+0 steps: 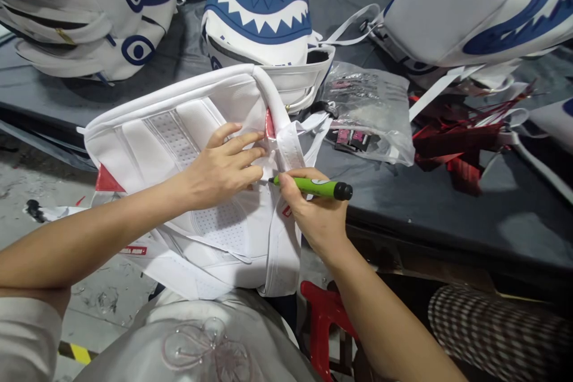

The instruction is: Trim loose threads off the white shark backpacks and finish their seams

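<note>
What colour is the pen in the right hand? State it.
Bright green with a black end, pen gripped in the right hand; head view.

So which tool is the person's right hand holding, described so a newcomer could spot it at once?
Start at the white padded backpack lying back-up at the grey table's near edge, pressed flat by the left hand. At its right side, the right hand grips a bright green pen-shaped tool with a black end, the only green thing among the white and blue bags.

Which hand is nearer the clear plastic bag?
Right. The right hand, gripping the green pen, sits just below-left of the clear plastic bag; the left hand lies farther left on the white backpack.
</note>
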`<move>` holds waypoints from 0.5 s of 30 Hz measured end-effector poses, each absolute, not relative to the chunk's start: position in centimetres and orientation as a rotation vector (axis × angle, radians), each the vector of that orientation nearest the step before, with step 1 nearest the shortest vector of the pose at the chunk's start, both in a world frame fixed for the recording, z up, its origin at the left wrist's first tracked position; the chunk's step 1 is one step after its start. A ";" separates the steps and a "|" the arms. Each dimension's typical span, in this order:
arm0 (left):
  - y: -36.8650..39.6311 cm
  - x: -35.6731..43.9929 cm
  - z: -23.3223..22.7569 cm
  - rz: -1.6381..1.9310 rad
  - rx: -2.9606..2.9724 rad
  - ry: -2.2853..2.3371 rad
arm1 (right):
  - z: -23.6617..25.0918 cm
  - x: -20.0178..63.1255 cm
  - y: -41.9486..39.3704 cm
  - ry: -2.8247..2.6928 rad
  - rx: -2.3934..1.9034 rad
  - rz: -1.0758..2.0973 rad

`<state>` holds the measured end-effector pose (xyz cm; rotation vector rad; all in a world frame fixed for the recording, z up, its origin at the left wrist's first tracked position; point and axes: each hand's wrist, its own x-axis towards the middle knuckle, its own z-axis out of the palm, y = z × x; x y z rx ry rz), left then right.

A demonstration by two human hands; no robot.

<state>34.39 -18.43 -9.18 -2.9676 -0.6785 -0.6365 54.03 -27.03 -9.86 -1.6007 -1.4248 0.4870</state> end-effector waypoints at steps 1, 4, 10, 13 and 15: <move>-18.5 34.4 -9.3 -0.626 -2.957 -0.672 | -9.9 54.1 -27.0 -1.427 -1.602 0.487; -18.6 34.3 -9.4 -0.622 -2.891 -0.628 | -9.9 54.1 -27.1 -1.442 -1.602 0.482; -17.6 33.4 -6.1 -0.373 -2.762 -0.517 | -9.9 53.9 -27.0 -1.439 -1.609 0.420; -16.3 33.1 -3.8 -0.184 -2.737 -0.652 | -9.9 54.0 -27.2 -1.508 -1.599 0.404; -16.1 33.0 -2.7 -0.118 -2.732 -0.728 | -9.6 54.3 -27.9 -1.490 -1.553 0.381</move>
